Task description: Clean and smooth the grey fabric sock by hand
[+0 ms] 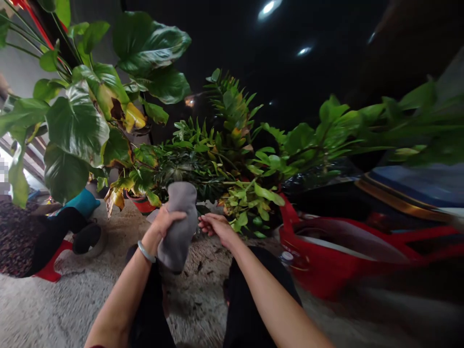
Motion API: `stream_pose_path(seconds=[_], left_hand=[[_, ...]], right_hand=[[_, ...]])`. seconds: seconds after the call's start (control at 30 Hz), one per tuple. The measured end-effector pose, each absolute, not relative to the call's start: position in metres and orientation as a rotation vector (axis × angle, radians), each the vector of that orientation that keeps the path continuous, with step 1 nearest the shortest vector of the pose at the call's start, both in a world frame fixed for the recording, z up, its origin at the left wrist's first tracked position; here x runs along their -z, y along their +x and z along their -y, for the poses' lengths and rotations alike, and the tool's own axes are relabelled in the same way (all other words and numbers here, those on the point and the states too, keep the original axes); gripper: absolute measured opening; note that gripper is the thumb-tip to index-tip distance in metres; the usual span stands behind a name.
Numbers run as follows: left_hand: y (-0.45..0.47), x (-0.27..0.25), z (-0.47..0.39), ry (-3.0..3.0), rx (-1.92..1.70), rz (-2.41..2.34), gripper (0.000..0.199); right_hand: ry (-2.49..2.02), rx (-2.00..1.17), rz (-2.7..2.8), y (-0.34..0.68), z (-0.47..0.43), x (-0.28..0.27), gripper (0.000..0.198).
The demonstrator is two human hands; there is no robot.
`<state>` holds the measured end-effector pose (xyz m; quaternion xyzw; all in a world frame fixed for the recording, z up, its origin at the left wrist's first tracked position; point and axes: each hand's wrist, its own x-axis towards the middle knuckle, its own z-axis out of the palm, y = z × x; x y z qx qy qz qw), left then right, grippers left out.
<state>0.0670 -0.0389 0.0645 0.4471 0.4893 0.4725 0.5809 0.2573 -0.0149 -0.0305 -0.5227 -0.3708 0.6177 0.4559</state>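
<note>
- Between two dark-trousered legs (241, 314): grey soft item (177, 237), held off the ground (203, 309), near upright, top leaning slightly right. Landmark for what follows.
- On the grey item's left edge: left hand (166, 223), clamped on it, thumb across the front face; other fingers mostly hidden behind. Pale bangle (146, 252) on that wrist.
- Just beside the grey item's right edge: right hand (217, 227), fingers curled, thumb and forefinger tips together. Cannot tell whether they pinch something thin or touch the item.
- Beyond the grey item: dense green plants (203, 150).
- Up and left of it: large-leaved plant (78, 121), some leaves yellowed and browned.
- Well left of it: seated person (16, 237) in speckled clothing, red stool (54, 270).
- Right of it: red bag (326, 270), blurred.
</note>
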Motion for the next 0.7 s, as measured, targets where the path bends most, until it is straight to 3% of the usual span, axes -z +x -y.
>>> stream_pose_path(seconds=[0.13,0.33,0.43,0.57,0.7], left_hand=[[0.068,-0.064,0.062,1.068,-0.825,-1.006,0.049],[0.085,-0.115,0.02,1.142,-1.273,-0.906,0.056],[0.094,-0.095,0.003,1.126,-1.281,-1.078,0.052],[0.08,-0.059,0.031,1.187,-1.003,-1.274,0.049],[0.057,-0.085,0.061,1.188,-0.978,-1.072,0.056]], right_hand=[[-1.348,-1.478,0.891,0.261,0.014,0.037,0.018],[-1.253,-1.523,0.948,0.262,0.02,0.027,0.016],[-1.27,-1.536,0.941,0.262,0.02,0.026,0.017],[-1.354,-1.548,0.915,0.263,0.017,0.033,0.014],[-1.365,-1.571,0.919,0.264,0.015,0.034,0.016]])
